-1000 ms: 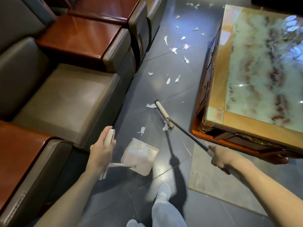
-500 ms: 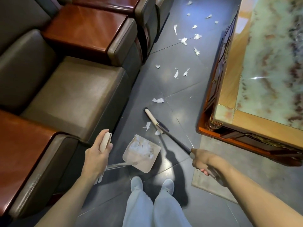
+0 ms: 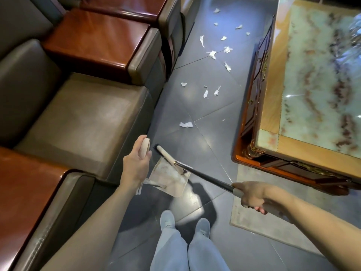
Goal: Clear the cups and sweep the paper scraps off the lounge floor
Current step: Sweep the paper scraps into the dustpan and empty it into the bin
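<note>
the white torn paper scraps point(image 3: 186, 124) lie loose on the glossy dark grey tiled floor point(image 3: 207, 141), one just ahead of the tools and most further up the aisle point(image 3: 212, 54) between the grey-brown leather armchairs point(image 3: 78, 118) and the marble-topped wooden coffee table point(image 3: 270, 142). they look thin, soft and nearly weightless, so they will likely skid or flutter on the slick tile if struck hard; short, low strokes should suit them better than picking each one up. the left hand point(image 3: 136, 163) is wrapped around the top of the upright handle of the cream plastic long-handled dustpan point(image 3: 172, 179), thumb up along the grip. the pan looks light and fairly stiff, and that handle top seems the right place to hold it. whether its lip sits flat on the tile cannot be told, since it is blurred. the right hand point(image 3: 254, 196) is closed round the grey sleeve on the black shaft of the cream-headed, dark-bristled broom point(image 3: 166, 154), whose head lies across the far edge of the pan. the broom looks light and rigid. a pale rug point(image 3: 244, 216) lies under the table's near corner. no cups can be made out; something shiny at the table's far end is too blurred to name. no brand, label or writing is legible anywhere.
</note>
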The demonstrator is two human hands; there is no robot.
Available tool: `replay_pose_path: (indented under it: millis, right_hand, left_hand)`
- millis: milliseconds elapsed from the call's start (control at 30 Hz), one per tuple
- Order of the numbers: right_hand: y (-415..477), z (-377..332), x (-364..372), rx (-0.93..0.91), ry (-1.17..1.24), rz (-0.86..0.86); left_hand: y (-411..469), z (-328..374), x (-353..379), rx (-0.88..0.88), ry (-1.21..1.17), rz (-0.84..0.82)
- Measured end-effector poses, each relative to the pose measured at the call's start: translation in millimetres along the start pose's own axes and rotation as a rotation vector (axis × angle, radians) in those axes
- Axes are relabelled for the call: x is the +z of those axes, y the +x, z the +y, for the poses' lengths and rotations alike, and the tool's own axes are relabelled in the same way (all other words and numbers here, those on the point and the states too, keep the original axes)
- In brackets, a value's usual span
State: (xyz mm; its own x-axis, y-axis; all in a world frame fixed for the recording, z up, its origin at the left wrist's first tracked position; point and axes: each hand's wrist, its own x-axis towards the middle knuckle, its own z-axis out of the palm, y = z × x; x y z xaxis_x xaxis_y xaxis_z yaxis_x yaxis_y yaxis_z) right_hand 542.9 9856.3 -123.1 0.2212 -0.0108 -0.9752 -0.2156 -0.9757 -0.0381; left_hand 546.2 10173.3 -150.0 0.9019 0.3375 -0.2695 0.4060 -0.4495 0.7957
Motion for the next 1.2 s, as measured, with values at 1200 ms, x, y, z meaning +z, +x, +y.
replay_pose_path:
  millis: [1200]
  right_hand:
    - [73, -49, -256, -0.058, -0.169, 0.118]
  left_hand:
    - [268, 138, 79, 0.044, 0.062, -0.009]
